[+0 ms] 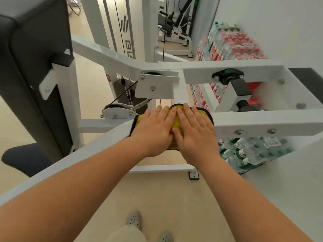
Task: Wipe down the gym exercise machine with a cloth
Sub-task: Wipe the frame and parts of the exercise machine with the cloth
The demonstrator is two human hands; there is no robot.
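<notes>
L hand point(153, 130), R hand point(195, 135), fingers point(159, 111) straight on yellow cloth point(176, 122), white frame point(262, 122), "BL" logo point(130, 48)

**Yellow on White**

The yellow microfibre cloth point(175, 122) carries black edging. The painted steel machine frame point(262, 121) is white, with silver bolts. The padded upright backrest point(35, 49) is black, the rounded seat point(26, 158) dark blue, the weight stack point(122, 89) black. The upper shrink-wrapped bottle packs point(237, 44) show red caps and labels; the lower bottle packs point(251, 151) show green. The smooth floor point(157, 198) is pale beige. The perforated shoes point(133, 220) are grey with dark dots.
</notes>
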